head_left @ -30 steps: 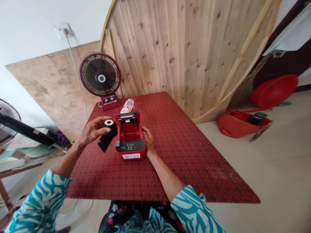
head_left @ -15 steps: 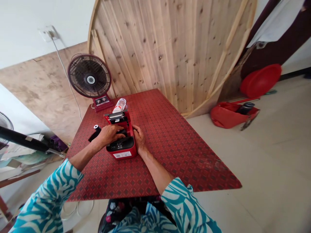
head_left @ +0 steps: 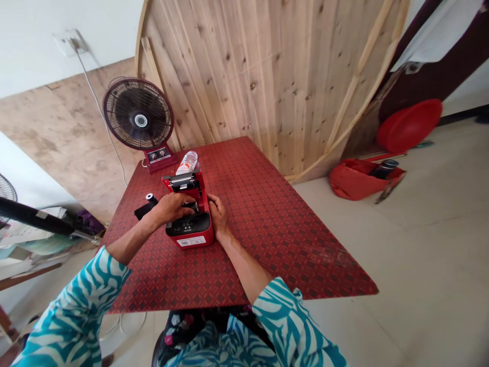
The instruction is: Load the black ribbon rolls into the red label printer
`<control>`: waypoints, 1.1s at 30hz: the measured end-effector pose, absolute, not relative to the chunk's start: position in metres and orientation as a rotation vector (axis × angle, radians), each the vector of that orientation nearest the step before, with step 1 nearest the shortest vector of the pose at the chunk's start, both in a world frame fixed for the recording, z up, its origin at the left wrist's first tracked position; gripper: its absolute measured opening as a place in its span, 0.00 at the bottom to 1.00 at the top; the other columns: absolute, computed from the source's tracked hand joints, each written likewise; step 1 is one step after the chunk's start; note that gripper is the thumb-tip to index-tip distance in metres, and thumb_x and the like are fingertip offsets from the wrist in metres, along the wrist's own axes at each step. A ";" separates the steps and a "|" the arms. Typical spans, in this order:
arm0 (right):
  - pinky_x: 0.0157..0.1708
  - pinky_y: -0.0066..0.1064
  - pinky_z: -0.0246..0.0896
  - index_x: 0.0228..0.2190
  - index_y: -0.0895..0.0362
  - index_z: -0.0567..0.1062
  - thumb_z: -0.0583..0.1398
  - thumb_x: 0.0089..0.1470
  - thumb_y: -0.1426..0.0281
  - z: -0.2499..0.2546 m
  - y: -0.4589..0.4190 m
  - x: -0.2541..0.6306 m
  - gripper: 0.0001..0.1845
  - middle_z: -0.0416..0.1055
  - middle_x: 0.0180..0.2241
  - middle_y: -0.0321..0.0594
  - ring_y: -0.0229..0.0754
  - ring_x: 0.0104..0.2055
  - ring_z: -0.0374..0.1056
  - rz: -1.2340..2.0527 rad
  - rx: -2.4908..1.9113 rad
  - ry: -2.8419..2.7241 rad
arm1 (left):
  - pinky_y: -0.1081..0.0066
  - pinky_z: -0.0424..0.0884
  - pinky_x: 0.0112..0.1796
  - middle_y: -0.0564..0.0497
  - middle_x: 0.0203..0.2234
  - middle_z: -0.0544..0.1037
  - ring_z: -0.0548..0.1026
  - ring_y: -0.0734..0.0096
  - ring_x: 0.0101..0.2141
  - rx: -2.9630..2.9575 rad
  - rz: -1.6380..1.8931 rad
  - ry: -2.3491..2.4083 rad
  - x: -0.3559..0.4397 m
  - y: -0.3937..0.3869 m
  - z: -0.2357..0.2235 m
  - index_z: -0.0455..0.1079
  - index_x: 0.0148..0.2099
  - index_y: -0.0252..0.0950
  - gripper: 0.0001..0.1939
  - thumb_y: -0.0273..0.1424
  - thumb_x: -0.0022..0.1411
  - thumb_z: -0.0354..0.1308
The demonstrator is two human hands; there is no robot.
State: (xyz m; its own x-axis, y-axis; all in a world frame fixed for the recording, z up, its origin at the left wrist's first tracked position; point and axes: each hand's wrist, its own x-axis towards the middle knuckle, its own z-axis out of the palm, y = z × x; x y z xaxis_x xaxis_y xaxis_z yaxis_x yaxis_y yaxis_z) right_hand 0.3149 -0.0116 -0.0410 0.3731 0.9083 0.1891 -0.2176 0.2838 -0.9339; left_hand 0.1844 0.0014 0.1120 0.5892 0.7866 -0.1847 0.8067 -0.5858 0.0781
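Note:
A red and black label printer [head_left: 191, 238] stands on the table with its lid [head_left: 183, 181] raised and tilted back. My left hand [head_left: 172, 208] reaches into the printer's bay from the left, fingers bent around a dark roll [head_left: 196, 207] that is partly hidden by the hand. Against the printer's right side lies my right hand [head_left: 218, 216], its fingers curled along the red casing. To the left of the printer is a small black roll with a white core [head_left: 150, 198], beside a flat black piece [head_left: 142, 210].
Behind the printer a clear plastic bottle [head_left: 188, 162] lies on the red patterned table [head_left: 275, 244]. A table fan [head_left: 141, 121] stands at the far left corner. A round wooden board [head_left: 260, 76] leans on the wall. A red bag [head_left: 351, 181] is on the floor.
My left hand has shifted slightly within the bay, and more of the dark roll shows beside its fingers. My right hand stays on the printer's side. The view has moved a little.

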 end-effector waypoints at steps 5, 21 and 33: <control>0.54 0.40 0.58 0.42 0.53 0.76 0.53 0.51 0.64 -0.043 -0.010 0.316 0.18 0.75 0.44 0.39 0.44 0.50 0.67 0.877 -1.013 -0.873 | 0.66 0.67 0.50 0.48 0.51 0.76 0.73 0.59 0.51 2.697 -0.250 1.322 0.186 0.007 0.105 0.71 0.54 0.41 0.19 0.28 0.59 0.58; 0.54 0.39 0.59 0.42 0.51 0.75 0.53 0.53 0.64 -0.041 -0.012 0.314 0.17 0.75 0.44 0.37 0.43 0.50 0.68 0.914 -0.984 -0.864 | 0.66 0.70 0.48 0.48 0.47 0.79 0.76 0.63 0.46 2.375 0.199 1.077 0.159 -0.002 0.106 0.72 0.52 0.38 0.19 0.40 0.62 0.54; 0.55 0.41 0.58 0.43 0.54 0.75 0.53 0.52 0.63 -0.042 -0.011 0.315 0.19 0.74 0.46 0.40 0.45 0.51 0.67 0.935 -0.988 -0.851 | 0.72 0.74 0.35 0.50 0.34 0.82 0.78 0.68 0.33 2.181 0.526 1.201 0.149 -0.027 0.086 0.76 0.44 0.35 0.17 0.41 0.61 0.55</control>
